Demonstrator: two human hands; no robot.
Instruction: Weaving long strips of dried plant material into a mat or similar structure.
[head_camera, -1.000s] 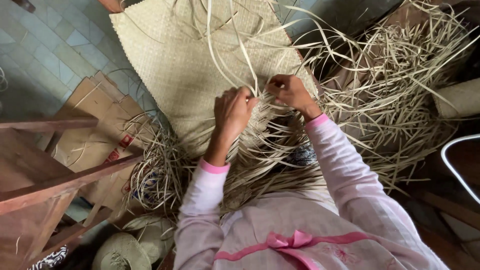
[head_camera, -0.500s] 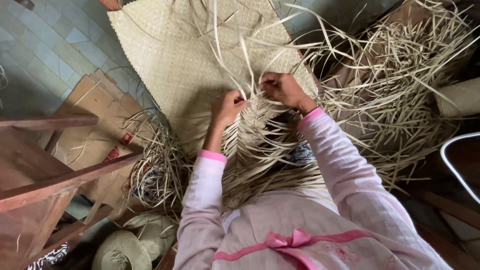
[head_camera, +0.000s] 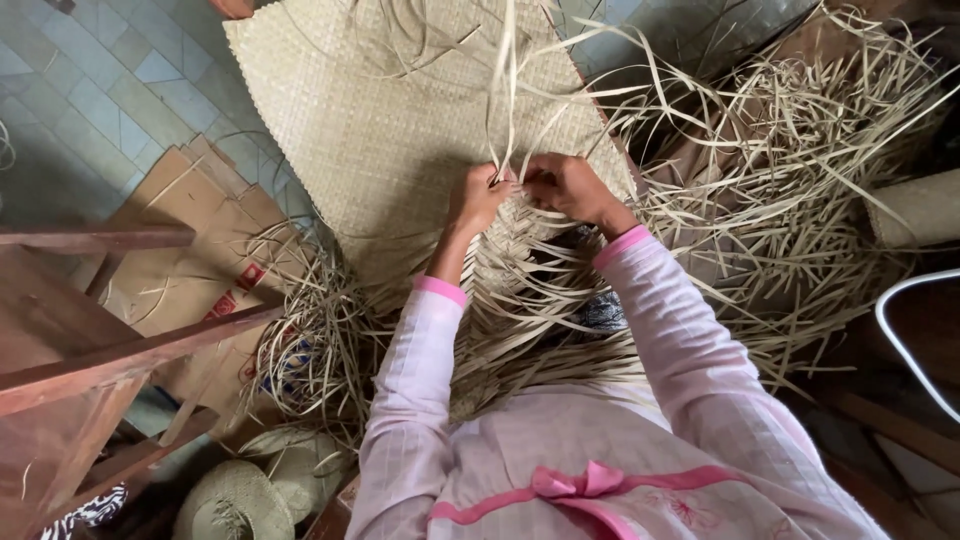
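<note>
The pale woven mat (head_camera: 390, 130) lies flat on the tiled floor (head_camera: 90, 90), stretching away beyond the fingertips, and its unfinished edge sits right under both hands. From that edge a few long loose strips (head_camera: 505, 80) rise straight up between the fingers. The left hand (head_camera: 478, 198) has its fingers curled and pressed together, pinching those strips at the weave's edge. The right hand (head_camera: 566, 186) sits just beside it, nearly touching, fingers bent and closed on the same cluster of strips. Below the wrists, unwoven strands fan back toward the pink sleeves (head_camera: 650, 320). Off past the right hand is a big tangled heap of dry straw (head_camera: 790, 160). Out beyond the left hand lie flattened cardboard (head_camera: 190, 250), a wooden frame (head_camera: 110, 360) and a straw hat (head_camera: 235, 505).
</note>
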